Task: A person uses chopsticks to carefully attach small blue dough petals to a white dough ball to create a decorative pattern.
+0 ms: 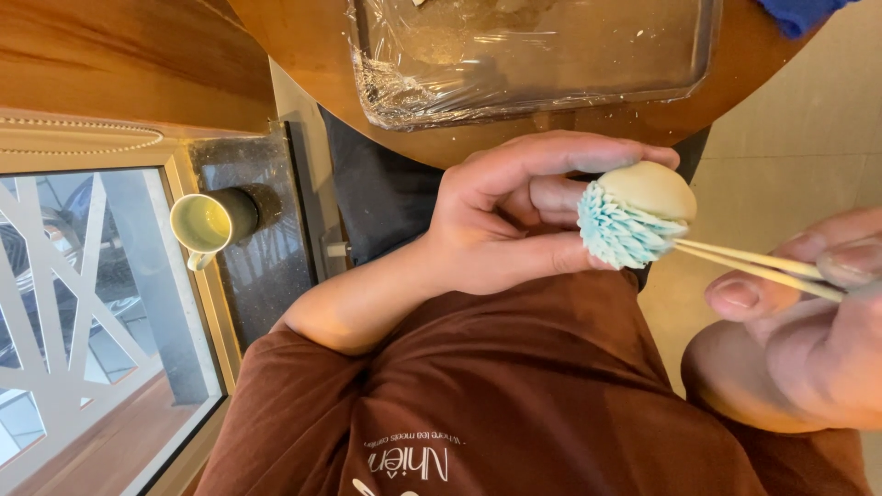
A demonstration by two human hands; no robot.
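My left hand (501, 220) is closed around a small round piece of cream dough (648, 188). Its side is cut into rows of pale blue, petal-like fringes (620, 234). My right hand (799, 340), close to the camera at the right edge, pinches a thin cream two-pronged tool (753, 264) between thumb and fingers. The tool's tips touch the blue fringes at the lower right of the dough. I hold the piece over my lap, above my brown shirt (514, 395).
A round wooden table (303, 46) lies ahead with a clear tray covered in plastic film (533, 64) and a blue cloth (799, 11) at its far right. A pale green mug (207, 223) stands on a dark sill by a window at left. Beige floor tiles (790, 156) show at right.
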